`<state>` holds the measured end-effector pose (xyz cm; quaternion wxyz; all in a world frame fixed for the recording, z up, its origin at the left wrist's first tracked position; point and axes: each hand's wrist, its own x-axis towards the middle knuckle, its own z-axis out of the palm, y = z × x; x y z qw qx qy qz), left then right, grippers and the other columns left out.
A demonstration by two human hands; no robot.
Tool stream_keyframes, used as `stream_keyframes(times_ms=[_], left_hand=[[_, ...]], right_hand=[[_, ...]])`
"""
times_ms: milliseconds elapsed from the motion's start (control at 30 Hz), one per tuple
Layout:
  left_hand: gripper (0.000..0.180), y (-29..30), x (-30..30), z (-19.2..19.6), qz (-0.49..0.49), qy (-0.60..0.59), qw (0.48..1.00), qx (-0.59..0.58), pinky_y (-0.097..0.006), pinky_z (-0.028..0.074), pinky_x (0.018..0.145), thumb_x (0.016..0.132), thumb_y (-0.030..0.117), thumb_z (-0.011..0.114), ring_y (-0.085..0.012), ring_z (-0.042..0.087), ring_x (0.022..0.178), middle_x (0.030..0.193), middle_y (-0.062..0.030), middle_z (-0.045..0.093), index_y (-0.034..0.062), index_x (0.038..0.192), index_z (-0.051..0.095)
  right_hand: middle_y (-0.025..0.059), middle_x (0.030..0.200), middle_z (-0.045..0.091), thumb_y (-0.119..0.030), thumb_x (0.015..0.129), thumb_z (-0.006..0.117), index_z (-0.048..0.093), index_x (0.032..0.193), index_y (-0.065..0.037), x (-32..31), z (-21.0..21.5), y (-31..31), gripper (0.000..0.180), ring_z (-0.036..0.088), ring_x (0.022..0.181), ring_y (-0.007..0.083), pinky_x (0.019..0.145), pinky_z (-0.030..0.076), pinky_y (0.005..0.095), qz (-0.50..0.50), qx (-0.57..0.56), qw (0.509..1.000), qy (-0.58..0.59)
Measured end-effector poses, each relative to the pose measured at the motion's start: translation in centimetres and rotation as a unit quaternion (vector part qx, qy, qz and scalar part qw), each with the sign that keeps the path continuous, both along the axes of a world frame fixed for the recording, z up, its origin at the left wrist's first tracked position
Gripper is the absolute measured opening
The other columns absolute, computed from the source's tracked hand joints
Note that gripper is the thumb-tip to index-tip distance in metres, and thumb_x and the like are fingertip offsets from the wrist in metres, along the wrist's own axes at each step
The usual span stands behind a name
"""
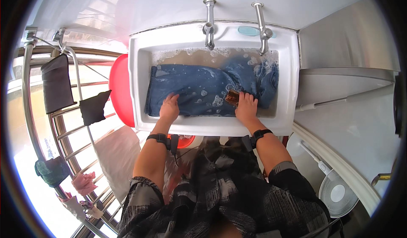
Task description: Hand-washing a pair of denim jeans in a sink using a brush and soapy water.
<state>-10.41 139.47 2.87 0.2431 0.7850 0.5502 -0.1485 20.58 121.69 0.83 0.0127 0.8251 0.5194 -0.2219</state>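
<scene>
Wet blue denim cloth (188, 83), perhaps jeans, lies spread in a white sink (135, 72) of murky, soapy water, with foam patches on top. Its left end is flat and its right end is bunched into folds. My left hand (169, 107) rests on the cloth's near left part, fingers loosely apart and holding nothing. In my right hand (246, 106) is a small brown scrubbing brush (232, 97), gripped at its right end and resting on the cloth right of centre. My fingers hide part of the brush.
Two metal taps (209, 28) (263, 32) reach over the sink's back rim, near a pale blue oblong item (248, 30). A red basin (121, 89) stands at the left. Small cloths hang on a metal rack (29, 102). A white fan (338, 193) is at lower right.
</scene>
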Motion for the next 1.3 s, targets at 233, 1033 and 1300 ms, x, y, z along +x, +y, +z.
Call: stream_keyframes(times_ms=[233,1033,1300], left_hand=[[0.067,2.2,0.3,-0.2,-0.079,-0.043,0.995,0.044,-0.051,0.033,0.121,0.097,0.014,0.058,-0.0335,0.040,0.147,0.165,-0.0113,0.035,0.0232,0.159,0.037],[0.077,2.5,-7.9,-0.8,-0.072,0.051,0.995,0.047,-0.050,0.023,0.125,0.100,0.052,0.053,-0.0331,0.024,0.156,0.171,-0.0134,0.023,0.0153,0.164,0.028],[0.079,1.9,-8.6,-1.9,-0.079,0.046,0.995,0.044,-0.052,0.019,0.126,0.101,0.052,0.051,-0.0360,0.019,0.158,0.171,-0.0165,0.020,0.0117,0.164,0.026]], right_hand=[[0.0152,0.118,0.056,-0.026,0.074,0.081,0.052,0.136,-0.001,0.0,-0.8,0.9,0.073,0.054,0.114,0.0332,0.096,0.042,0.0451,0.028,0.023,0.999,0.022],[0.0188,0.109,0.067,-0.039,0.075,0.083,0.055,0.124,-0.001,-4.5,-3.7,5.1,0.068,0.067,0.105,0.0365,0.093,0.051,0.0482,-0.021,0.030,0.998,-0.046],[0.0250,0.113,0.069,-0.043,0.079,0.080,0.055,0.125,0.002,-14.7,2.0,13.0,0.070,0.068,0.105,0.0415,0.089,0.055,0.0489,-0.184,0.060,0.960,0.203]])
